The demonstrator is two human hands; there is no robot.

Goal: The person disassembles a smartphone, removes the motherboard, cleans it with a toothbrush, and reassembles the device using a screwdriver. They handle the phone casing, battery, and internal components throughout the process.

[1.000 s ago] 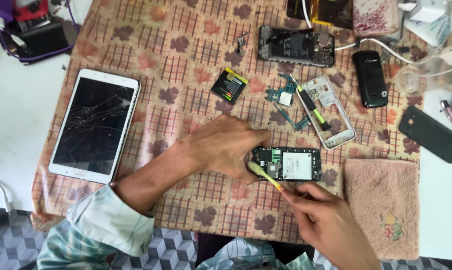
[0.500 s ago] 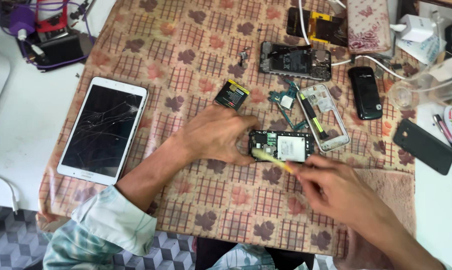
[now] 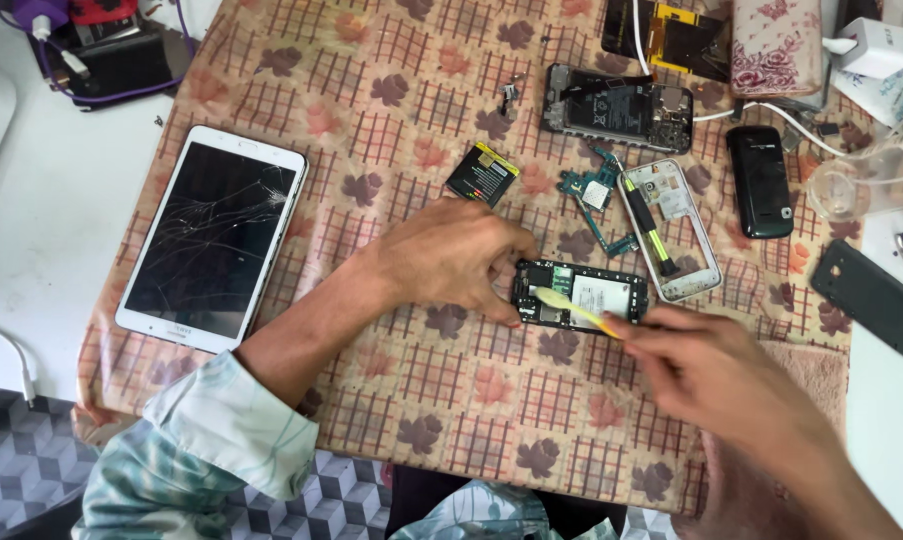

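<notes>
The right hand (image 3: 717, 375) pinches a yellow-handled brush (image 3: 572, 308), its bristle end resting on the opened phone (image 3: 580, 297). The left hand (image 3: 452, 255) grips that phone's left end, fingers curled, steadying it on the patterned cloth (image 3: 372, 120). The back is already off and the innards lie bare; cleaning seems under way, though how much remains is hard to judge. A cracked tablet (image 3: 212, 235) lies well apart.

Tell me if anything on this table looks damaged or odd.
Yes: the white tablet at the left of the cloth has a cracked screen, with cracks spreading from its upper right. The opened phone under the left hand has its back off, its insides bare.
</notes>
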